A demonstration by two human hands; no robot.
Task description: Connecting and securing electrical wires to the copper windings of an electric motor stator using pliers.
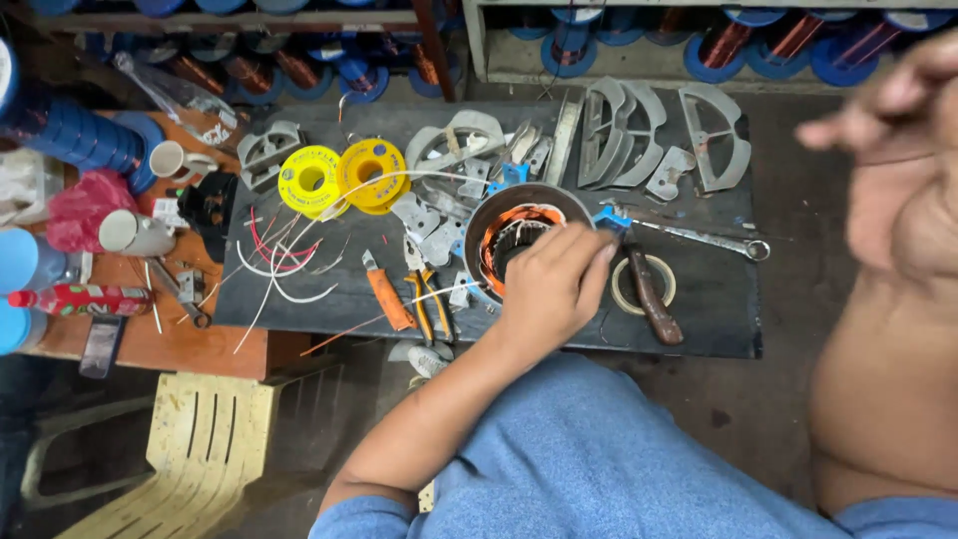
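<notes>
Left hand (552, 282) resting on the near rim of the stator (519, 238), fingers curled and pressed together over its edge, tips reaching toward the copper windings inside. Stator sitting upright near the middle of the dark board (699, 299), just right of the yellow spools (344, 178). Right hand (898, 95) hanging blurred at the upper right, close to the camera, fingers loosely bent, holding nothing visible; pinching or not, cannot tell. Lying just left of the stator: orange-handled knife (384, 297) and pliers (424, 294), with white and red wires (279, 262) trailing off toward the orange table (190, 344). Lying just right of the left hand: tape ring (639, 289) with a brown-handled tool (654, 299) across it, and a wrench (714, 240) beyond. Grey metal forms (659, 135) spreading along the far edge of the board. Yellow chair (200, 439) standing below the table.
</notes>
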